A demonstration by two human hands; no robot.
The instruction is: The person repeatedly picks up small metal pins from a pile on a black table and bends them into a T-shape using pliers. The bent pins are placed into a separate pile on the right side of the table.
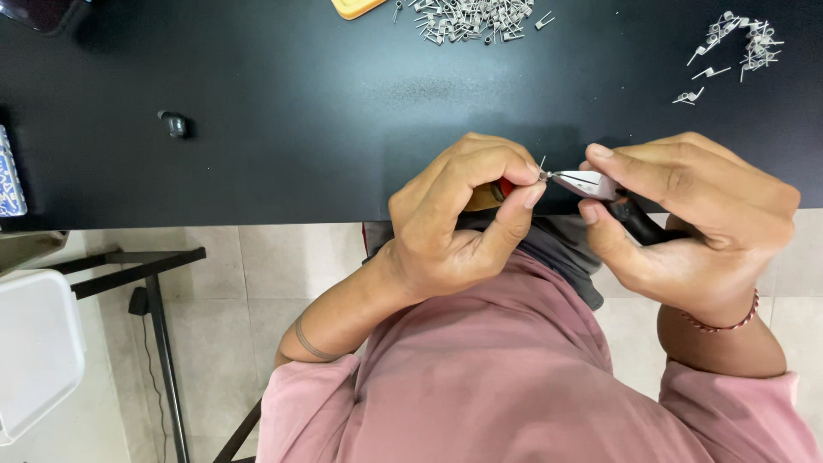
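Fingers (533, 195) of your left hand (454, 219) are pinched tight on a tiny wire spring (543, 171), held in the air just off the near edge of the black table (300, 111). A red and yellow handle (495, 192) shows inside the same curled hand; what tool it belongs to cannot be told. Your right hand (694, 223) is clenched around black-handled pliers (600, 184), whose pale metal tip meets the spring from the right, so the two hands nearly touch at that point. A beaded red bracelet (729, 324) sits on your right wrist, and pink sleeves (531, 386) cover both arms below.

On the table, well apart from the hands, a heap of similar wire springs (471, 19) lies at the far edge beside an orange tray corner (356, 7). A smaller scatter of springs (737, 47) lies at the far right. A small dark metal piece (174, 123) rests alone toward the left. Beneath the table edge, a white bin (34, 343) stands on the tiled floor (283, 266) at left.
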